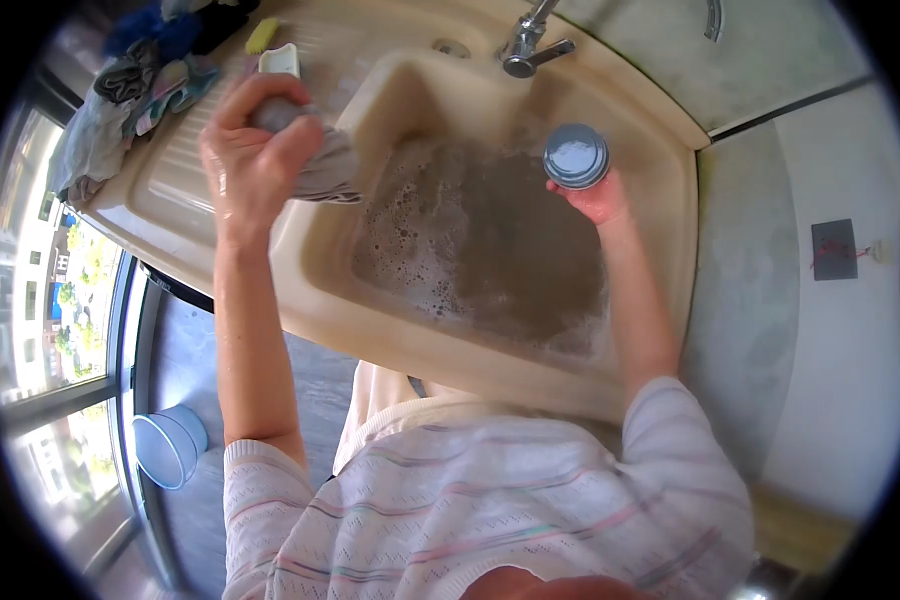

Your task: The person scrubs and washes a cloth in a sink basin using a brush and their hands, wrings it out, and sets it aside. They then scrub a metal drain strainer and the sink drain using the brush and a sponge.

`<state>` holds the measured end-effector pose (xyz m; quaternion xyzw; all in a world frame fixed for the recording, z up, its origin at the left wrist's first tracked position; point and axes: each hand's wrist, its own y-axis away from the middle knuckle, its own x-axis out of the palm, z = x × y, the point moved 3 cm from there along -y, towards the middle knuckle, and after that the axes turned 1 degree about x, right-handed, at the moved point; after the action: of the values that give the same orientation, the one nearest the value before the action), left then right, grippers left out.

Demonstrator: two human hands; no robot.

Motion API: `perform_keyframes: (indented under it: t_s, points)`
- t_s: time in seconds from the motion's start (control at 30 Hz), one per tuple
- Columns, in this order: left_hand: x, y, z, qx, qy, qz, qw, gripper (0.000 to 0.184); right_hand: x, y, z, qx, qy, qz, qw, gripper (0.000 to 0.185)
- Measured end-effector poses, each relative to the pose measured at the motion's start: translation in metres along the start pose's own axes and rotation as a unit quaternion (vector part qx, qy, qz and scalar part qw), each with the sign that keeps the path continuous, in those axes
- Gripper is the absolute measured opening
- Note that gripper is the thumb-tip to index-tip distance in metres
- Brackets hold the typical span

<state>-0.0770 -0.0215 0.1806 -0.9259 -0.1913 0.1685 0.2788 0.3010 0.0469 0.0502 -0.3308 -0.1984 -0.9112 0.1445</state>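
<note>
My left hand [255,155] is raised over the left rim of the beige sink [320,240], its fingers wrapped round a bunched grey cloth [325,170] whose end hangs to the right. On the right side, my right hand [598,198] holds a round blue-grey container [576,156] from below, above the basin. Murky brown water [520,240] with suds on its left part fills the basin. Whether the container holds anything is unclear.
A chrome faucet [530,50] stands at the back rim. On the ribbed drainboard lie piled clothes [135,85], a yellow brush or sponge [262,36] and a white soap dish [280,61]. A blue bucket [170,447] is on the floor at left.
</note>
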Motion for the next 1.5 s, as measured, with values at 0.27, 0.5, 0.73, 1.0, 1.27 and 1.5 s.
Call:
perform_keyframes:
  t_s: [0.27, 0.5, 0.73, 1.0, 1.27, 1.5]
  points:
    - [-0.021, -0.003, 0.054, -0.233, -0.291, 0.224, 0.9, 0.027, 0.056, -0.07, -0.037, -0.079, 0.539, -0.125, 0.829, 0.028]
    - [0.008, 0.01, 0.078, -0.235, -0.403, 0.263, 0.844, 0.032, 0.148, -0.193, 0.006, -0.215, 0.712, -0.163, 0.648, 0.03]
    - [0.008, 0.016, 0.084, -0.196, -0.39, 0.21, 0.875, 0.031, 0.133, -0.263, 0.015, -0.098, 0.797, -0.23, 0.55, 0.029]
    - [0.006, 0.016, 0.089, -0.18, -0.358, 0.202, 0.894, 0.027, 0.116, -0.186, -0.033, -0.375, 0.716, -0.154, 0.568, 0.023]
    - [0.007, 0.015, 0.091, -0.181, -0.364, 0.205, 0.89, 0.027, -0.122, -0.048, -0.097, -0.022, 0.876, -0.285, 0.389, 0.036]
    - [0.011, 0.014, 0.092, -0.175, -0.377, 0.195, 0.888, 0.026, -0.195, -0.078, -0.183, 0.09, 0.868, -0.265, 0.409, 0.04]
